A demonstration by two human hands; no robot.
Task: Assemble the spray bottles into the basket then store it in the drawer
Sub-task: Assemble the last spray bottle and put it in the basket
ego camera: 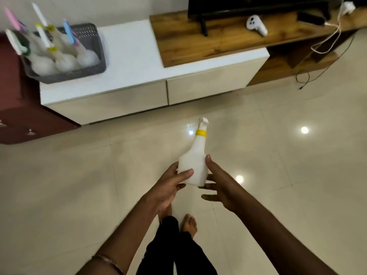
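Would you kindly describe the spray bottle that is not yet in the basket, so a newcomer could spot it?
Look at the tiled floor in front of the white cabinet; above it both hands meet. The left hand grips a white spray bottle, with the right hand beside it. Unlike the bottles in the grey basket, it is held alone.

You stand in a home living room: tiled floor (pixel 278 175), low TV cabinet (pixel 139 76) at twelve o'clock, television stand (pixel 204 26) above.

Black trousers (pixel 174 253) (thin wrist bangle (pixel 108 262))
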